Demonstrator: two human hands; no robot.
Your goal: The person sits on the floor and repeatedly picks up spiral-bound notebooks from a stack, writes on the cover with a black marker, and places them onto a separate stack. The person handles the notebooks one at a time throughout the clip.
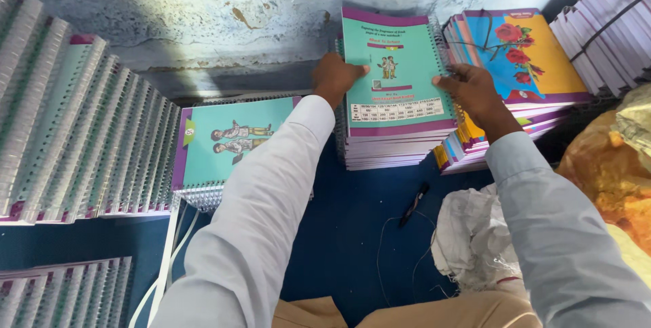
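A teal spiral notebook with purple edges [393, 70] lies on top of a stack of the same notebooks [386, 148] against the wall. My left hand [336, 78] grips its left edge with the thumb on the cover. My right hand [475, 91] holds its right edge. Both arms are in pale long sleeves.
A second stack with a blue and yellow rose cover [522, 57] stands just right of it. A teal notebook pile [230, 141] lies at left, beside rows of notebooks standing on edge [74, 131]. A black pen [413, 205], white crumpled cloth [475, 233] and an orange plastic bag [610, 172] lie on the blue floor.
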